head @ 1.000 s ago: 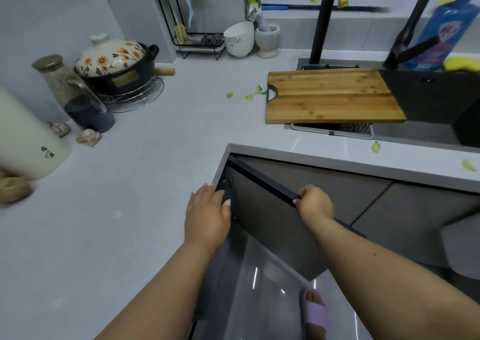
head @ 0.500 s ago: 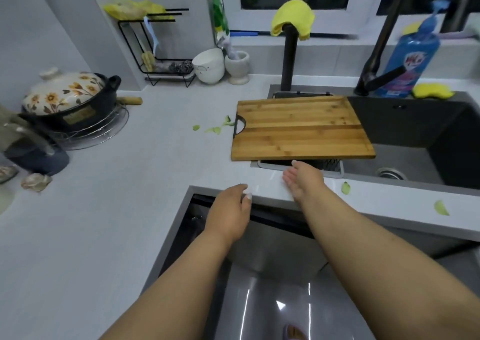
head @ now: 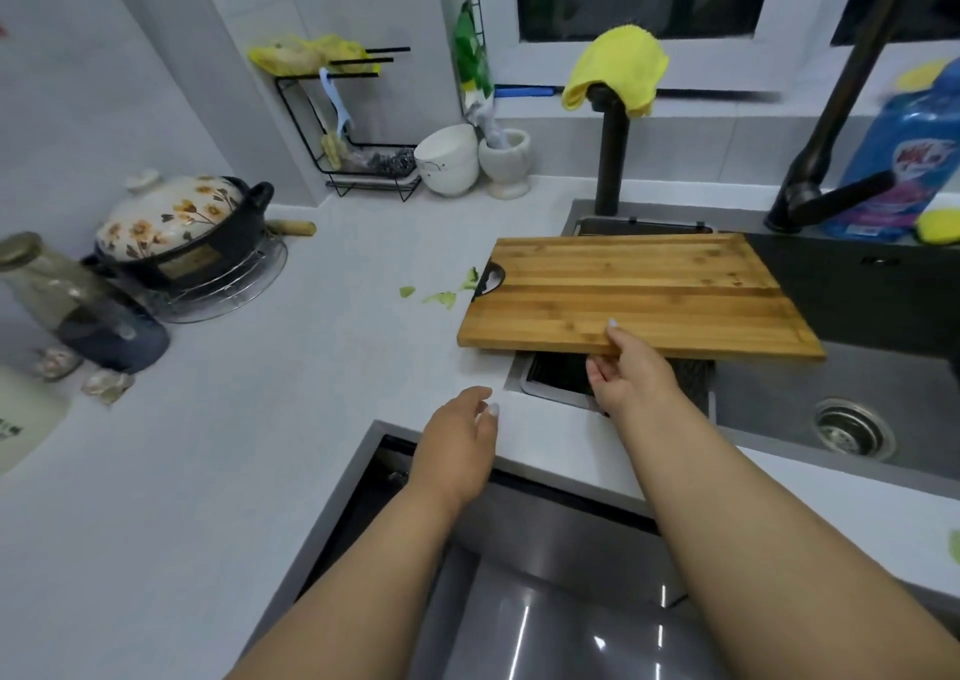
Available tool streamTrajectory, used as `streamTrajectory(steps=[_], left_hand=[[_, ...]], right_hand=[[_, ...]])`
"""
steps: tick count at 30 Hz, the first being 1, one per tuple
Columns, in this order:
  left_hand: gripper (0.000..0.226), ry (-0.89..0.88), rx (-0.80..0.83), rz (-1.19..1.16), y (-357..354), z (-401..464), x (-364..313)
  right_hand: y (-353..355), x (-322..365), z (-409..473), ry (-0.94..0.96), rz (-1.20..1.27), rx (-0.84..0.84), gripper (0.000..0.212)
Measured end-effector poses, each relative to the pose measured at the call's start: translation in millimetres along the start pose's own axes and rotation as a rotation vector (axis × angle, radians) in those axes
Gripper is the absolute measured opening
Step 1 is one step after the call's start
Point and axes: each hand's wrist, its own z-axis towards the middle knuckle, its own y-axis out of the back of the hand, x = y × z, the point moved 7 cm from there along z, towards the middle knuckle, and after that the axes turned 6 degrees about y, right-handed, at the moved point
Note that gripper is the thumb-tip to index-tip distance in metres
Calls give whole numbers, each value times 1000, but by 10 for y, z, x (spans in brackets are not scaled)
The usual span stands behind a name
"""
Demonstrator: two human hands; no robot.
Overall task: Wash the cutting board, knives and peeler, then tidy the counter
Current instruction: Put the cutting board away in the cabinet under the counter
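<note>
- Because the cutting board [head: 636, 297] bridges the counter [head: 260, 419] and the sink [head: 779, 409], the head view shows the right hand [head: 631, 372] pinching its near edge, thumb on top and fingers beneath, probably to lift it for washing.
- The left hand [head: 460, 443] hovers at the counter's edge, fingers relaxed, holding nothing.
- Counts: one board, two faucets, about three green scraps [head: 441, 289]; no knives or peeler visible.
</note>
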Motion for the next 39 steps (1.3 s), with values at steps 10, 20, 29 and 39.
streamTrajectory(steps=[10, 20, 29, 39], left_hand=[[21, 221, -103, -429, 167, 17, 60], [61, 515, 195, -1352, -40, 118, -132], [53, 498, 81, -1537, 175, 27, -108], [41, 607, -21, -1406, 490, -352, 482]], right_hand=[[64, 351, -85, 134, 144, 131, 19], [516, 484, -426, 184, 78, 222, 19], [852, 717, -715, 216, -1, 295, 19], [802, 756, -1037, 245, -208, 355, 24]])
